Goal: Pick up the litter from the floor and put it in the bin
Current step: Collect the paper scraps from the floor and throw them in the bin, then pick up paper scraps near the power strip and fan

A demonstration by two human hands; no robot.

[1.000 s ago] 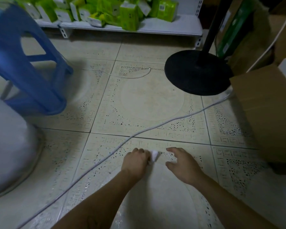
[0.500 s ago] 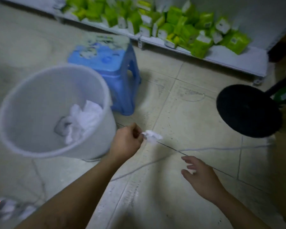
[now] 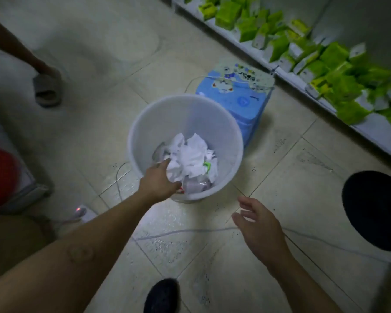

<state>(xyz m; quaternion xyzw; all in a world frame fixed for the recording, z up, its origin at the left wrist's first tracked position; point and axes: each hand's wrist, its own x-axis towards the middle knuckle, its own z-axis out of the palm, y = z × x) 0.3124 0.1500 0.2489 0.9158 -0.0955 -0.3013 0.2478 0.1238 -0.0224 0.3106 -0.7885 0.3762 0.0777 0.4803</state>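
Observation:
The round white bin (image 3: 226, 132) stands on the tiled floor and holds a heap of crumpled white paper (image 3: 192, 154). My left hand (image 3: 159, 180) reaches over the bin's near rim, forefinger and thumb pointing into the heap. The small white scrap cannot be told apart from the paper under the fingers. My right hand (image 3: 257, 224) hovers above the floor to the right of the bin, palm turned inward, fingers spread and holding nothing.
A blue stool (image 3: 237, 96) stands right behind the bin. A shelf of green packs (image 3: 325, 64) runs along the right. A black fan base (image 3: 375, 208) sits at right, with a thin cable (image 3: 190, 231) across the floor. Another person's slippered foot (image 3: 46, 89) is at left.
My left hand carried the white scrap from the floor to over the bin's opening. The view swung left and down onto the bin. My right hand stayed open near the floor.

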